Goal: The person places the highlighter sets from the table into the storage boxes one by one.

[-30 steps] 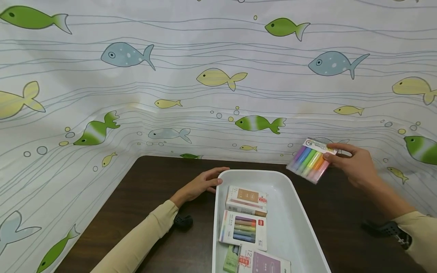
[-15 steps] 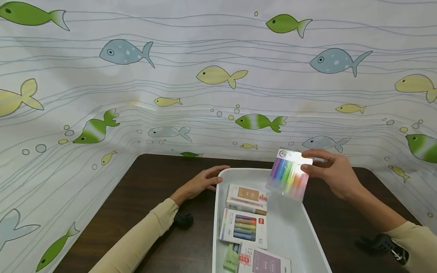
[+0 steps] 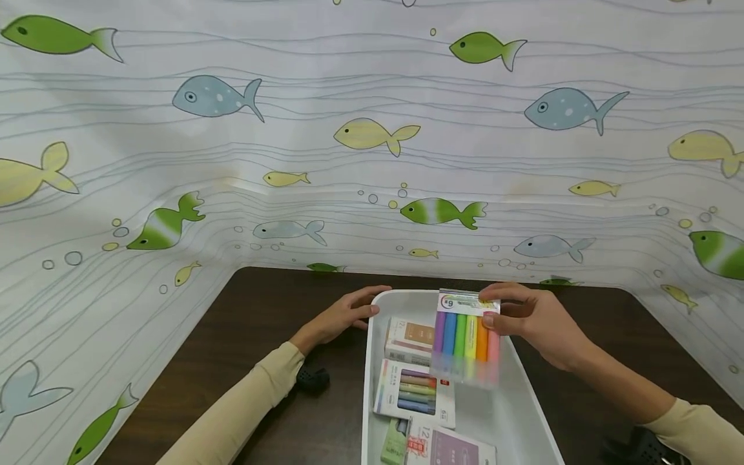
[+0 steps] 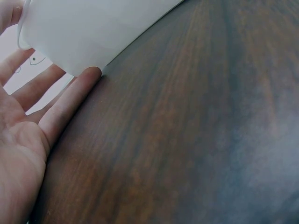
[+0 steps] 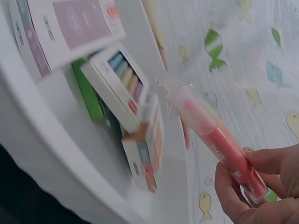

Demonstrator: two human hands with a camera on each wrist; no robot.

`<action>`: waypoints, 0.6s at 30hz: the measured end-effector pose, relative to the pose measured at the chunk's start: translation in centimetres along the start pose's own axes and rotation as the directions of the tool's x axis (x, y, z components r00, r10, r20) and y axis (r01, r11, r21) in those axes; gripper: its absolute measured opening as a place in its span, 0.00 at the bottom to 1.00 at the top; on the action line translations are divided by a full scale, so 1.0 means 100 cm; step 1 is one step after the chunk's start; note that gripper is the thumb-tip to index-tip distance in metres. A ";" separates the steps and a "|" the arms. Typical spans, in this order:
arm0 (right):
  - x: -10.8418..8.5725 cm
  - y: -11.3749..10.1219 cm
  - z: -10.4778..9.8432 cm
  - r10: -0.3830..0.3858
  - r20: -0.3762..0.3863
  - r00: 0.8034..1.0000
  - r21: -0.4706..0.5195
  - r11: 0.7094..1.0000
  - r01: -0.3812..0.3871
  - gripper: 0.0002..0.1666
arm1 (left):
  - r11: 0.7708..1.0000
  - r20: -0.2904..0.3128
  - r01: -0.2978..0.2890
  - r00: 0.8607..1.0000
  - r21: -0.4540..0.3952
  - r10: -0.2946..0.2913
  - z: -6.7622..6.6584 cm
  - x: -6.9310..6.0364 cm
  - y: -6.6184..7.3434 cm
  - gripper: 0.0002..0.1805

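My right hand (image 3: 540, 323) pinches the top right edge of a clear pack of highlighters (image 3: 459, 336) in rainbow colours. The pack hangs upright over the white tray (image 3: 517, 400) and hides part of the boxes behind it. Seen edge-on in the right wrist view, its pink highlighter (image 5: 229, 149) faces the camera, with thumb and fingers around the lower end. My left hand (image 3: 343, 316) rests at the tray's far left corner. In the left wrist view, its spread, fairly straight fingers (image 4: 70, 100) touch the outer wall.
Along the tray's left side lie a white box with a brown label (image 3: 407, 342), a windowed box of coloured sticks (image 3: 386, 394), a green box (image 3: 394, 442) and a box with a purple label (image 3: 453, 449). A fish-print sheet (image 3: 349, 84) rises behind the dark wooden table (image 3: 279, 297).
My right hand has brought the highlighter pack leftward and down, from beyond the tray's right side to above the tray, and the pack has turned upright. The left hand stays at the corner.
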State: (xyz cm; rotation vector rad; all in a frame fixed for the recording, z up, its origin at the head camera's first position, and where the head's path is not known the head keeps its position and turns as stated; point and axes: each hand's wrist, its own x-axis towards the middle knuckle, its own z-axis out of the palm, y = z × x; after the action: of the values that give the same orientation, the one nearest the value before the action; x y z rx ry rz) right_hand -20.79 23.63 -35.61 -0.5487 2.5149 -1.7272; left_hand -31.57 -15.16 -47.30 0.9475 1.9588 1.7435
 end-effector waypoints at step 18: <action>-0.005 -0.014 0.049 -0.039 0.142 0.989 -0.045 0.998 0.046 0.19 | 1.000 0.007 -0.020 1.000 -0.011 0.020 -0.001 -0.001 -0.002 0.32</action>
State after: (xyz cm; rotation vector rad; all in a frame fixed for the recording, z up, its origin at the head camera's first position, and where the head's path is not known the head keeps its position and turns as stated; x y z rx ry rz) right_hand -18.81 18.95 -36.30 -0.7056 2.4697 -1.5835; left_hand -31.65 -15.32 -47.51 0.9710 1.9400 1.7572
